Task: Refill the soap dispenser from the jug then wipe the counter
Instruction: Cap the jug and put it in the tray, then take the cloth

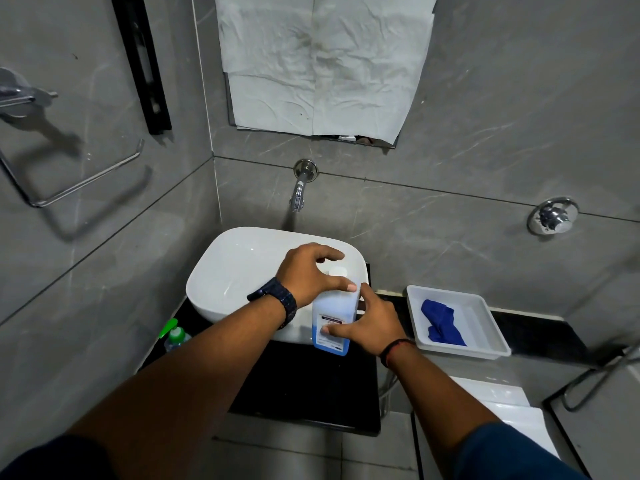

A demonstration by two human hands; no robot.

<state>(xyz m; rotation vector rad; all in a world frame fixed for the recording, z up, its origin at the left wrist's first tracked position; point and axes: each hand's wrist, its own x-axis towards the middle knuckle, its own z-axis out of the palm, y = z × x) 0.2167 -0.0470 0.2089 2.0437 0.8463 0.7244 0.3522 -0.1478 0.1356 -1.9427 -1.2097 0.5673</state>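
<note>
Translucent plastic jug, blue soap low inside, stands on the black tabletop beside the basin, right hand gripping its body, left hand curled over its cap, so filling the green-pumped dispenser and wiping with the blue cloth both seem left to do.

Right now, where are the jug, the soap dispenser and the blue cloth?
jug (pixel 334 306): head view, translucent body above the label.
soap dispenser (pixel 177 337): head view, bottle below the green pump.
blue cloth (pixel 441 322): head view, middle of the crumpled fabric.
</note>
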